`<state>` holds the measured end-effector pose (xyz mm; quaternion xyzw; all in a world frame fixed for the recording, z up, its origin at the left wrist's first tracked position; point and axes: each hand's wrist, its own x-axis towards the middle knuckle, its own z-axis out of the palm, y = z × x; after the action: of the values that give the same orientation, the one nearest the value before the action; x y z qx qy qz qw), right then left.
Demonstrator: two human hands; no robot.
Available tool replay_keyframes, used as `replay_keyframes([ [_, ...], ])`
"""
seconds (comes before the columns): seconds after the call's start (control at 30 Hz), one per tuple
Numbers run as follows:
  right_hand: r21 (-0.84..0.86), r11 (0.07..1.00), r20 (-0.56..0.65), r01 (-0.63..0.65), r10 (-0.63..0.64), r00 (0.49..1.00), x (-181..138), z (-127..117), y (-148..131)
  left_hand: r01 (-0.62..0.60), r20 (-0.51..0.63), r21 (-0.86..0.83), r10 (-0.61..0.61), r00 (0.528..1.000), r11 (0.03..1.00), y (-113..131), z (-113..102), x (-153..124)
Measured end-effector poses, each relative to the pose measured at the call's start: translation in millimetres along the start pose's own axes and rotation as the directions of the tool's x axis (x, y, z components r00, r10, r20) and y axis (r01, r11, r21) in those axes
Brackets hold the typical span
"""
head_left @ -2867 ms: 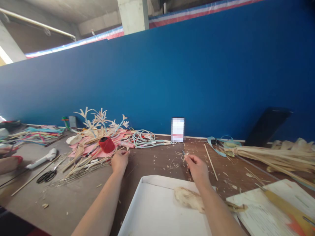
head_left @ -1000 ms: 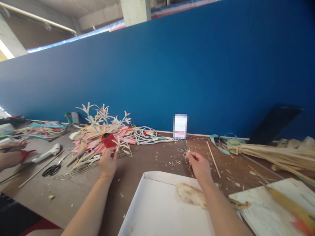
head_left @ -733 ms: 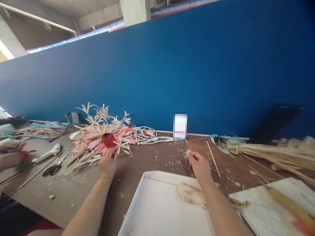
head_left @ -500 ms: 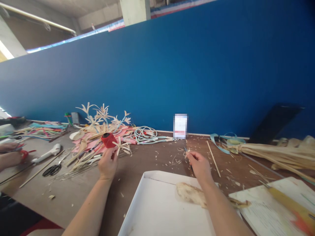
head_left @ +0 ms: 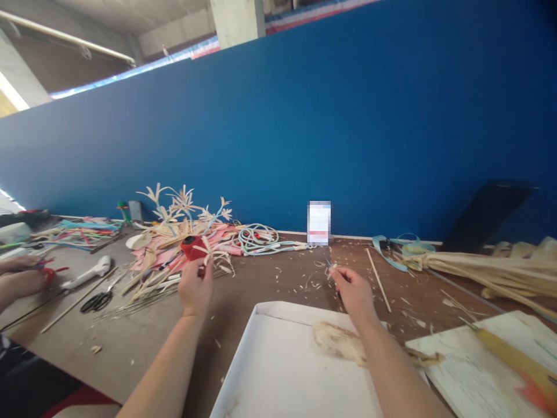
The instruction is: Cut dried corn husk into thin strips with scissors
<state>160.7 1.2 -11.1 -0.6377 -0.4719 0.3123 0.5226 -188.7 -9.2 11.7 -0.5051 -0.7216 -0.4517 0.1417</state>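
My left hand [head_left: 196,285] is closed around a red thread spool [head_left: 192,246] and a small straw flower [head_left: 214,254], held just above the brown table [head_left: 270,284]. My right hand [head_left: 353,287] is closed in a pinch on a thin dark tool with a bit of straw [head_left: 329,267] at its tip. A white box lid [head_left: 282,371] lies between my forearms, with a pale dried husk [head_left: 333,341] on its far right corner.
Finished straw flowers [head_left: 183,206], pink sheets and a coil of pale cord [head_left: 256,239] lie behind the spool. Black scissors [head_left: 96,302] and a white tool [head_left: 87,273] sit left; another person's hands [head_left: 21,276] work there. Straw bundle [head_left: 483,270] and a board [head_left: 483,363] at right.
My left hand went from resting on the table to holding the red spool and straw flower, lifted slightly. The right hand has stayed in place with its pinch.
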Motion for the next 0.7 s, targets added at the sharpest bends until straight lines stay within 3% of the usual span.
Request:
replay_keyframes([
  [0.07,0.011,1.000,0.007,-0.004,0.003,1.000,-0.1,-0.2,-0.3,0.210,0.060,0.053,-0.213,0.975,0.976,-8.5,1.4,3.1],
  [0.13,0.019,1.000,-0.001,-0.003,0.003,1.000,-0.3,-0.2,-0.6,0.344,0.163,0.145,-0.365,0.917,0.928,-18.9,2.7,5.4],
  [0.2,0.024,1.000,-0.008,0.003,-0.002,1.000,-0.4,-0.1,-0.6,0.393,0.233,0.219,-0.439,0.868,0.893,-27.7,3.9,5.8],
  [0.27,0.023,1.000,-0.005,0.002,-0.002,1.000,-0.4,0.1,-0.3,0.401,0.263,0.233,-0.454,0.851,0.886,-32.3,5.4,4.2],
  [0.37,0.008,1.000,0.004,-0.004,0.004,1.000,0.0,0.2,0.9,0.337,0.242,0.158,-0.367,0.898,0.928,-31.9,8.2,-0.6],
  [0.5,-0.002,1.000,-0.010,0.007,-0.007,1.000,1.0,0.6,2.9,0.115,0.137,-0.009,-0.112,0.984,0.993,-27.8,11.1,-6.8],
  [0.7,-0.002,1.000,0.002,-0.008,0.008,1.000,1.3,0.5,3.1,-0.144,-0.010,-0.032,0.144,0.990,0.989,-24.8,10.3,-10.7],
])
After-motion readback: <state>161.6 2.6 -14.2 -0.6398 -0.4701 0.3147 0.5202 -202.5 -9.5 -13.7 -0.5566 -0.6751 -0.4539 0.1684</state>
